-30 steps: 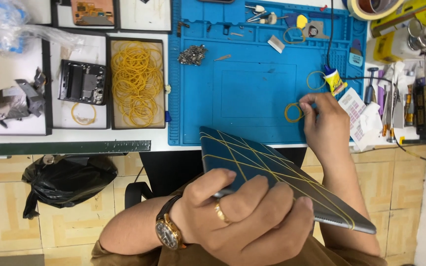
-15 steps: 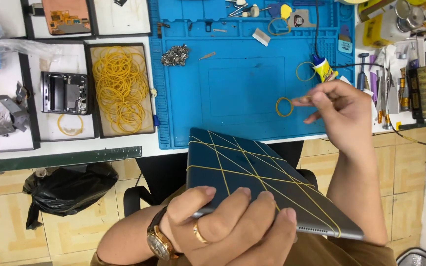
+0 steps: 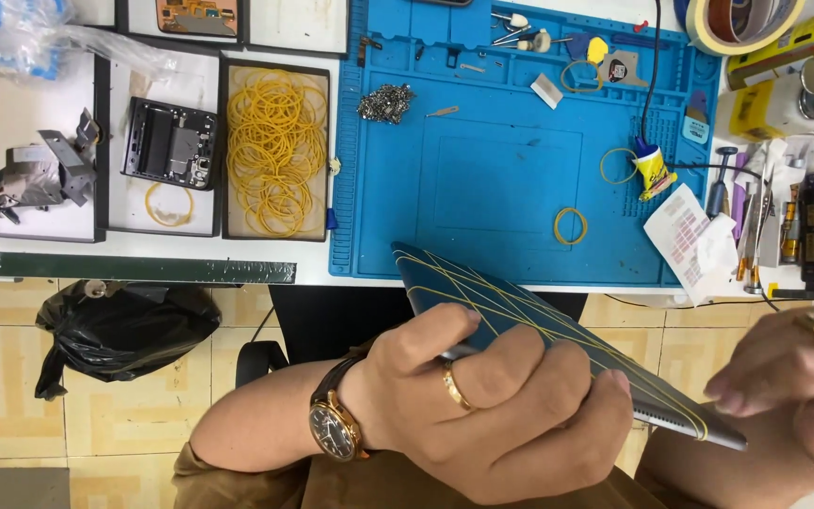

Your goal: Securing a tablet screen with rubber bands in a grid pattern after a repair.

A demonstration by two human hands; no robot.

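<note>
Left hand: the left hand (image 3: 492, 405) grips a dark flat tablet (image 3: 520, 320) from above, fingers curled over its upper face and thumb laid along the near side; a gold ring sits on one finger and a wristwatch (image 3: 334, 424) with a dark strap on the wrist.
Right hand: the right hand (image 3: 789, 377) is blurred at the lower right corner of the view, fingers bent together just beside the tablet's lower right end; I cannot tell whether it pinches anything.
Tablet: held tilted in the air in front of the tabletop's near edge, its far corner overlapping the near edge of the blue mat (image 3: 501, 179); thin yellow rubber bands (image 3: 558, 325) cross its face in slanted lines.
On the mat: a loose rubber band (image 3: 571, 226) lies towards the near right part, another band (image 3: 617, 166) beside a small yellow-and-blue glue tube (image 3: 654, 172), and a heap of small metal parts (image 3: 386, 102) near the far left.
Left of the mat: a black tray full of rubber bands (image 3: 277, 151), then a tray with a dark phone frame (image 3: 170, 143).
Right edge: tools and a crumpled paper slip (image 3: 690, 240).
Below the tabletop: a black plastic bag (image 3: 120, 330) on the tiled floor.
</note>
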